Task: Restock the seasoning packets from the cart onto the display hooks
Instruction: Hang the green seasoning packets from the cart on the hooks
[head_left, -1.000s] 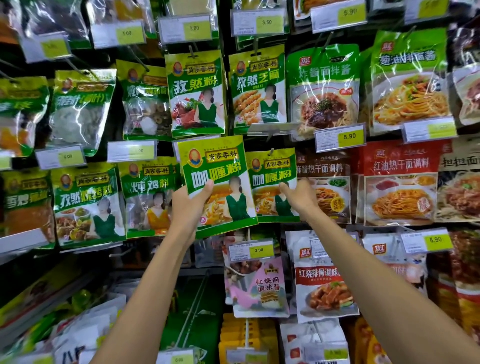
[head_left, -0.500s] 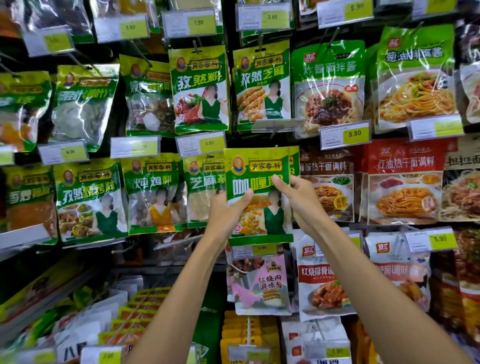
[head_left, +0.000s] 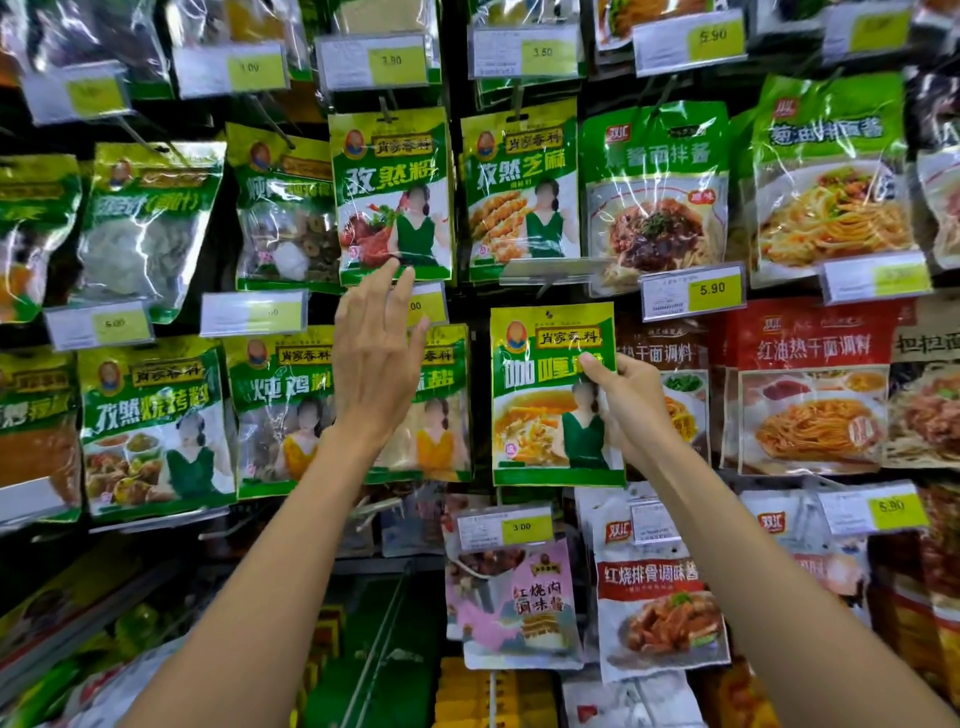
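Against hook wall: right hand (head_left: 631, 402) pinches glossy flat curry packet (head_left: 550, 395); left hand (head_left: 376, 358) spread.

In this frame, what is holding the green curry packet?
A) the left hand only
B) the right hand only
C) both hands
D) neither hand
B: the right hand pinches the curry packet at its right edge, while the left hand is open and apart from it.
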